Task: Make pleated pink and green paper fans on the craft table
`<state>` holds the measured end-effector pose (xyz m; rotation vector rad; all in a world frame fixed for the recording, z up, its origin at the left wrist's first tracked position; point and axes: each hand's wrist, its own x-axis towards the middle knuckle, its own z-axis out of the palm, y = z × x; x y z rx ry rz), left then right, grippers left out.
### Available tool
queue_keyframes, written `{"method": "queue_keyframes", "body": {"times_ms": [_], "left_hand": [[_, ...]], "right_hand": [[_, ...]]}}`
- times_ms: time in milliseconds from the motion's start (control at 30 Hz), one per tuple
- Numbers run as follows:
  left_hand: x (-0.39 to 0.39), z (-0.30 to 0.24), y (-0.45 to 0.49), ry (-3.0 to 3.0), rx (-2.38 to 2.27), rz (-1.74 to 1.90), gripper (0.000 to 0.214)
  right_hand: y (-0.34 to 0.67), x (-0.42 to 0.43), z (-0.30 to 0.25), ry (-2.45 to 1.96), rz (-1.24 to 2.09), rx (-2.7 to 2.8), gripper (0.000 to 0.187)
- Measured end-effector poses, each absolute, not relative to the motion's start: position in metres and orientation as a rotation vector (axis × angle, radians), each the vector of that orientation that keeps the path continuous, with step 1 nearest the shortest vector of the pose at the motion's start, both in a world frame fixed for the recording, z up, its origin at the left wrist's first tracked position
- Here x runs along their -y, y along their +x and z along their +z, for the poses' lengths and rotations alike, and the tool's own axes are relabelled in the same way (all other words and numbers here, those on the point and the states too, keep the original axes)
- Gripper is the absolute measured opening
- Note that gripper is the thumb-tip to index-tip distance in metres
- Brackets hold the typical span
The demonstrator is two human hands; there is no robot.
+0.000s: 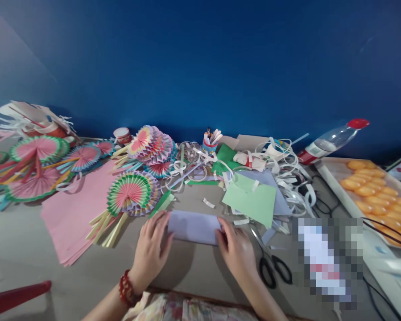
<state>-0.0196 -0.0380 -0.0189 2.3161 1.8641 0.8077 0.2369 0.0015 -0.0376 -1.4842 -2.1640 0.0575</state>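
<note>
A folded lavender sheet of paper [194, 227] lies on the grey table [29, 249] right in front of me. My left hand [152, 247] presses its left end with fingers stretched flat, a red bead bracelet on the wrist. My right hand [235, 249] grips the sheet's right end, fingers curled over the edge. Both hands touch the paper, one at each end.
Black-handled scissors [274, 271] lie right of my right hand. A light green sheet [250, 199], pink sheets [73, 214], several round paper fans [130, 191], curled white paper strips [289, 178], a pen cup [209, 143], a plastic bottle [330, 140] and a tray of orange pieces [376, 191] crowd the table.
</note>
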Motion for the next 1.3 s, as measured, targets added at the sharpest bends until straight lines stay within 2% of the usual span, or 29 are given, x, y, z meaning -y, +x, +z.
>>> {"method": "queue_keyframes", "body": {"times_ms": [67,167,300,600,800,1300], "left_hand": [[0.039,-0.008,-0.013,2.574,-1.639,0.625,0.047],[0.038,-0.003,-0.001,2.756,-1.257,0.304,0.059],[0.037,-0.015,0.006,2.717,-1.277,0.128,0.076],[0.04,-0.025,0.006,2.686,-1.346,0.129,0.078],[0.038,-0.028,0.005,2.693,-1.364,0.168,0.081],[0.037,-0.03,0.006,2.688,-1.413,0.188,0.081]], "right_hand": [[0.238,-0.002,-0.037,-1.46,0.075,2.177,0.029],[0.239,-0.003,-0.038,-1.442,0.073,2.188,0.031],[0.239,-0.003,-0.039,-1.42,0.051,2.221,0.037],[0.238,-0.007,-0.036,-1.406,0.069,2.33,0.04],[0.237,-0.007,-0.036,-1.4,-0.001,2.375,0.035],[0.238,-0.007,-0.038,-1.403,0.006,2.406,0.035]]}}
